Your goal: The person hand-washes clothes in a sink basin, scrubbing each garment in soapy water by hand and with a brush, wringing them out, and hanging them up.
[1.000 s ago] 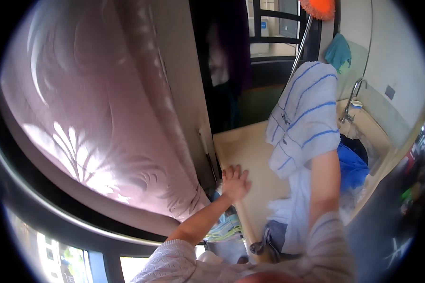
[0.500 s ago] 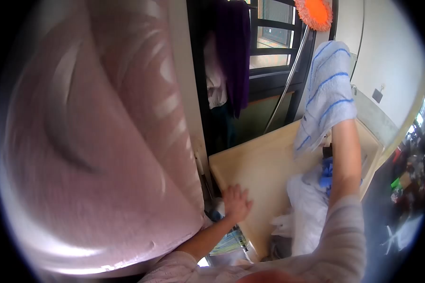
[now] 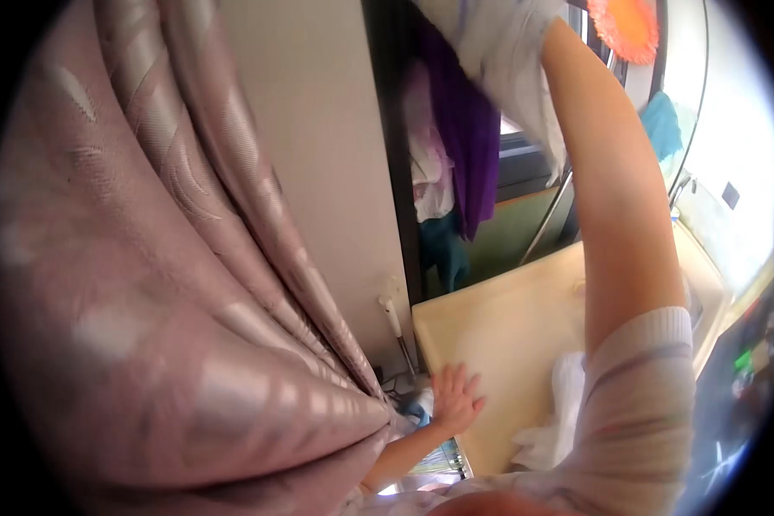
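My right arm reaches up toward the top of the view. A whitish cloth with blue stripes covers my right hand and hangs down, so the fingers themselves are hidden. The cloth is in front of the window and the hanging purple garment. My left hand rests with its fingers spread on the near left edge of a cream-coloured surface. A bunched white cloth lies on that surface, partly behind my right sleeve.
A large pinkish curtain fills the left side. Purple fabric and teal fabric hang by the dark window frame. An orange fluffy mop head is at the top. A white-handled tool leans by the wall.
My right hand has swung up and left with the striped cloth, from above the cream surface to the window. My left hand stays on the edge. The view has shifted left.
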